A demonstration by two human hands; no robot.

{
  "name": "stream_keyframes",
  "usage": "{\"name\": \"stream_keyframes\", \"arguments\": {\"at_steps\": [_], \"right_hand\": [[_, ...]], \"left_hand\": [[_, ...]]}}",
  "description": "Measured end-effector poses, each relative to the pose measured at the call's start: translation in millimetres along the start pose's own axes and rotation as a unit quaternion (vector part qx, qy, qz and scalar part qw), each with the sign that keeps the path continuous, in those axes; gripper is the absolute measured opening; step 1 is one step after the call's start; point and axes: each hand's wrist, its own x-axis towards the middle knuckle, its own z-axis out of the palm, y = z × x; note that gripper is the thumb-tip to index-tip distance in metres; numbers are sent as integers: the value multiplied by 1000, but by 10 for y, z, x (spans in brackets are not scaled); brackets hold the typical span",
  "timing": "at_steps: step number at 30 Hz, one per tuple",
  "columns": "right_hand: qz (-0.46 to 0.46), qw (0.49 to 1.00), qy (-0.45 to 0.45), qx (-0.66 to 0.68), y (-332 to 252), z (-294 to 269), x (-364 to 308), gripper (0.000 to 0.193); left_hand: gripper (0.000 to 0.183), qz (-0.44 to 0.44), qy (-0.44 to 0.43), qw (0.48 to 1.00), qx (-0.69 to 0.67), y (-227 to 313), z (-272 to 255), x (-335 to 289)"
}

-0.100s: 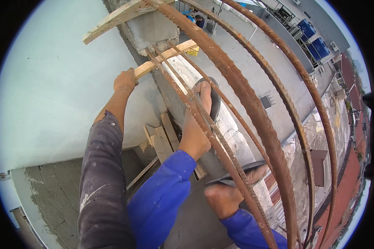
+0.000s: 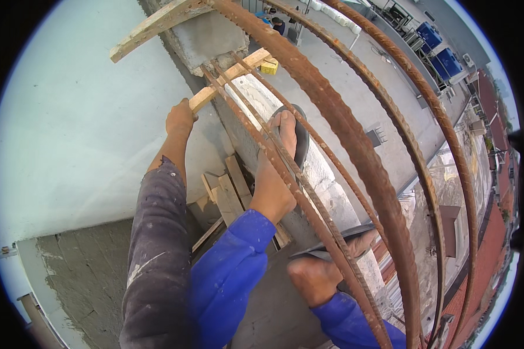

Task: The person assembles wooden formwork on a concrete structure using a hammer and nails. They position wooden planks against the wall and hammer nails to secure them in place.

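My left hand (image 2: 181, 116) is closed around the near end of a pale wooden strip (image 2: 233, 74). The strip runs up and right, passing under thin rusty reinforcing bars (image 2: 256, 136) by the concrete column. Thicker rusty bars (image 2: 332, 110) curve down across the right side. My right hand does not show. At the lower right, a small greyish thing (image 2: 444, 330) shows among the bars, too unclear to name. Both my feet, in dark sandals (image 2: 301, 136), rest on the narrow wall top (image 2: 326, 183) beneath the bars.
A rough board (image 2: 151, 29) juts from the concrete column (image 2: 206, 41). Loose planks (image 2: 230, 192) lie below, left of the wall. Far below on the right are a grey floor (image 2: 332, 87), a yellow crate (image 2: 269, 66), blue tanks (image 2: 448, 63) and a crouching person (image 2: 278, 25).
My left forearm has shifted slightly right, the hand still around the wooden strip. The view has moved a little, and the greyish thing has come into sight at the lower right.
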Motion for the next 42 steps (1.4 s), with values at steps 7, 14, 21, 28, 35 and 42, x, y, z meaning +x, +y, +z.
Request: {"name": "stream_keyframes", "arguments": {"at_steps": [7,14,21,28,35,42], "right_hand": [[-3,998,-62,17,99,-19,67,55],[-26,994,-108,-7,-126,130,14,55],[-115,985,-125,21,-74,204,294,58],[-175,972,-142,-63,-183,155,223,40],[-303,896,26,-324,-278,183,-27,40],[-409,892,-10,-193,218,-107,-1063,26]], "left_hand": [[40,68,-44,990,112,65,-465,-215],[73,-68,24,997,0,225,101,-322],[97,174,0,978,-112,-195,107,-1812],[70,30,-372,842,-388,-284,-489,-4011],[56,83,-280,853,-432,-520,-1164,-4240],[47,89,-245,847,-463,-552,-1365,-4356]]}}
